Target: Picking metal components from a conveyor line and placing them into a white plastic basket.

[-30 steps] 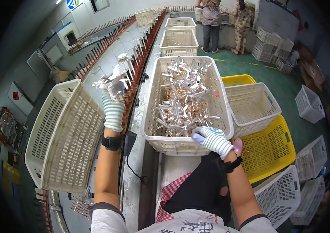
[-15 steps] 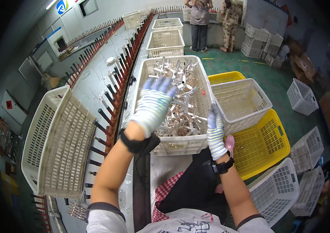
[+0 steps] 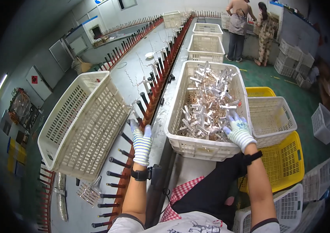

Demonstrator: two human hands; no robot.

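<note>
My left hand (image 3: 142, 145), in a striped knit glove, is at the row of black-tipped pegs (image 3: 143, 99) on the left. A small silver metal part (image 3: 133, 110) shows at its fingertips and seems pinched there, partly hidden by the glove. My right hand (image 3: 240, 133), gloved alike, reaches over the near right corner of a white plastic crate (image 3: 205, 144). Its fingers are apart and touch the heap of branched silver metal parts (image 3: 207, 103) inside; I see no part gripped in it.
Two nested white crates (image 3: 83, 128) stand tilted left of the pegs. More white crates (image 3: 206, 46) line the bench ahead. At right are a white crate (image 3: 273, 120) and a yellow crate (image 3: 289, 163). Two people (image 3: 238, 27) stand at the far end.
My left hand has moved from above the metal parts to the pegs on the left. My right hand has gone from the crate's right rim onto the parts. The view has turned left.
</note>
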